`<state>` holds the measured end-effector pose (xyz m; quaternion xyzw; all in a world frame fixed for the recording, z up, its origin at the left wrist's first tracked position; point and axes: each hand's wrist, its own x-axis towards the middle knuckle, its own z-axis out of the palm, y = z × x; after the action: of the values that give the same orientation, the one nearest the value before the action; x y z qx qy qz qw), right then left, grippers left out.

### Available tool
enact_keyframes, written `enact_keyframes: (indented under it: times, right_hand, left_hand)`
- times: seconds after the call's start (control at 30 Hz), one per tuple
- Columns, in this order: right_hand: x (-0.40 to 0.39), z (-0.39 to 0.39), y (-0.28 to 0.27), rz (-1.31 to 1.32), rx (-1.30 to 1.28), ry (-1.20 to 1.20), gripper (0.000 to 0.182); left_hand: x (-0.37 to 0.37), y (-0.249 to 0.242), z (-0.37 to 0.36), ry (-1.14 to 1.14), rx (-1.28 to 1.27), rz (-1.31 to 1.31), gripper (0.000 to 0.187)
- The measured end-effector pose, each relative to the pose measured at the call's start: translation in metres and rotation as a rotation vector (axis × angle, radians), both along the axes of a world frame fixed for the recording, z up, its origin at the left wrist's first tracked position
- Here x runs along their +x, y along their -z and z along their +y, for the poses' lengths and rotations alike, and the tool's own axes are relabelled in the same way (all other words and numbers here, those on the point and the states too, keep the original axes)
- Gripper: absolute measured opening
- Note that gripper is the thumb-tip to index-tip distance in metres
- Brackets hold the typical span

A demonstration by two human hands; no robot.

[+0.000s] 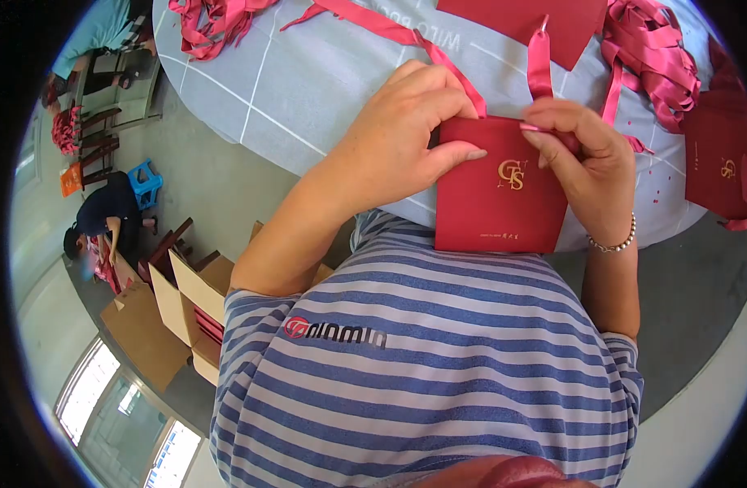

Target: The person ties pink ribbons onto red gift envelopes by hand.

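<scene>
A small red paper gift bag (495, 195) with a gold logo lies at the table's near edge, against the striped shirt. My left hand (410, 134) grips its upper left edge, thumb on the front face and the other fingers curled at the top. A pink ribbon (447, 65) runs from the table down to the bag's top beside those fingers. Over the upper right corner, my right hand (589, 154) is closed in a pinch on a pink ribbon end (530, 127). Another ribbon length (539, 65) with a pale tip rises just behind this hand.
Heaps of pink ribbon (650, 57) lie on the grey checked tablecloth (284, 89). Another red bag (719, 154) with ribbon is at the right, and a red sheet or bag (528, 20) at the back. Cardboard boxes (178, 293) and a seated person (109, 207) are at the left.
</scene>
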<state>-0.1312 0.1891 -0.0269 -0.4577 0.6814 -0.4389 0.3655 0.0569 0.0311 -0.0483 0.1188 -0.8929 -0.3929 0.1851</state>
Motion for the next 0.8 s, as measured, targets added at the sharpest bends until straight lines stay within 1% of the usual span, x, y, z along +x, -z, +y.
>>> enact_keyframes:
  times: [0.07,0.1,0.17,0.3,0.37,0.4,0.47,0.6,0.67,0.8]
  right_hand:
    - [0.003,0.0,0.008,0.336,-0.227,0.051,0.015]
    - [0.006,0.001,0.008,0.333,-0.223,0.05,0.015]
    - [0.013,0.003,0.006,0.493,-0.292,-0.021,0.017]
    - [0.023,0.009,0.01,0.466,-0.302,0.035,0.019]
    - [0.027,0.01,0.011,0.559,-0.352,0.099,0.018]
    - [0.027,0.01,0.013,0.558,-0.352,0.097,0.018]
    - [0.028,0.01,0.019,0.562,-0.37,0.005,0.017]
    - [0.037,0.005,0.024,0.555,-0.377,0.016,0.015]
    - [0.041,0.004,0.023,0.431,-0.299,0.077,0.013]
    - [0.042,0.0,0.023,0.407,-0.271,0.066,0.012]
  left_hand:
    - [0.002,0.002,0.002,-0.019,0.035,-0.012,0.03]
    - [0.002,0.001,0.0,-0.025,0.041,-0.033,0.029]
    - [0.002,0.0,0.001,-0.032,0.048,-0.057,0.028]
    - [0.0,-0.001,0.002,-0.023,0.042,-0.058,0.025]
    - [0.001,-0.001,0.002,-0.019,0.02,-0.066,0.025]
    - [0.001,0.0,0.001,-0.018,0.023,-0.063,0.024]
    - [0.001,0.001,0.001,-0.018,0.024,-0.06,0.024]
    - [0.001,0.002,0.002,-0.025,0.027,-0.048,0.023]
    - [0.002,0.001,0.001,-0.026,0.018,-0.05,0.023]
    - [0.002,0.002,0.001,-0.019,0.01,-0.044,0.022]
